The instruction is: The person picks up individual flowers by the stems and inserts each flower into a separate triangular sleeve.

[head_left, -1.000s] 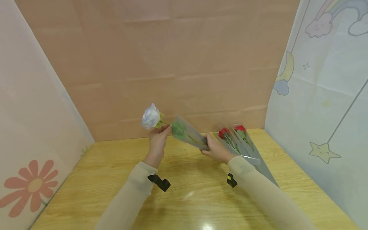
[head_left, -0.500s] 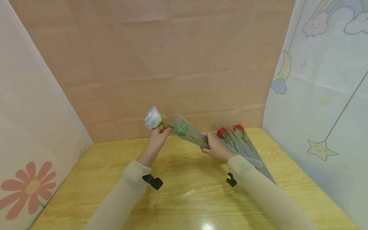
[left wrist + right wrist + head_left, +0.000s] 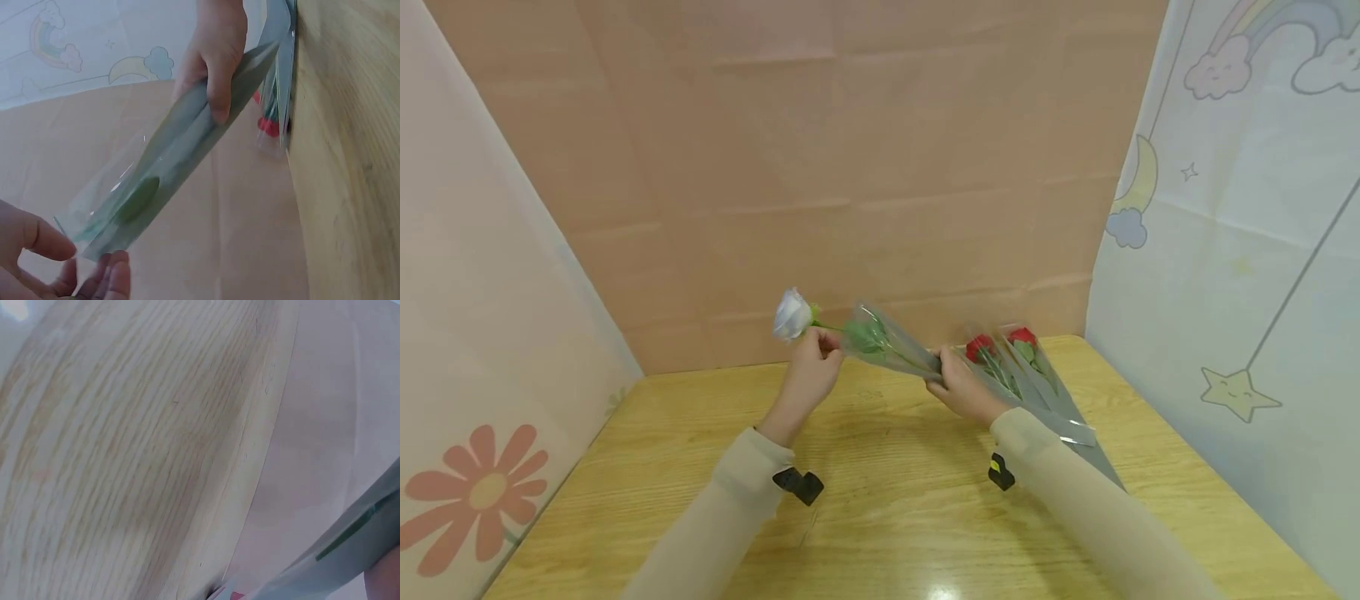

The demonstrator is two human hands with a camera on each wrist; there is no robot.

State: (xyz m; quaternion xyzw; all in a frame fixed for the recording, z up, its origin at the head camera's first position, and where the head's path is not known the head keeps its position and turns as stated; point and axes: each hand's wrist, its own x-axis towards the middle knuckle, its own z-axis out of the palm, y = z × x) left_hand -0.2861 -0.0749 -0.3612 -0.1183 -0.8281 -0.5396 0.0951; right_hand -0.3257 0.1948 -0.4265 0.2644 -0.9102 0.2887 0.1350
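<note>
A white rose (image 3: 792, 315) sticks out of the mouth of a clear flower sleeve (image 3: 895, 340), its leaves (image 3: 867, 335) and stem inside. My left hand (image 3: 814, 367) is at the sleeve's mouth, just under the bloom. In the left wrist view its thumb and fingertips (image 3: 117, 265) stand apart at the sleeve's edge, beside the plastic. My right hand (image 3: 966, 387) grips the narrow lower end of the sleeve, thumb along the grey plastic. The rose leans to the left, raised over the table's back edge. The bloom is out of sight in the left wrist view.
Two red roses (image 3: 980, 348) in grey-backed clear sleeves (image 3: 1078, 433) lie side by side on the wooden table (image 3: 865, 500), partly under the right forearm. A pink backdrop (image 3: 880, 167) rises behind the table. Printed panels stand at both sides.
The left thumb has parted from the fingers, and the left hand has turned slightly at the sleeve's mouth. The white bloom dipped and shifted a little. The right hand kept its grip.
</note>
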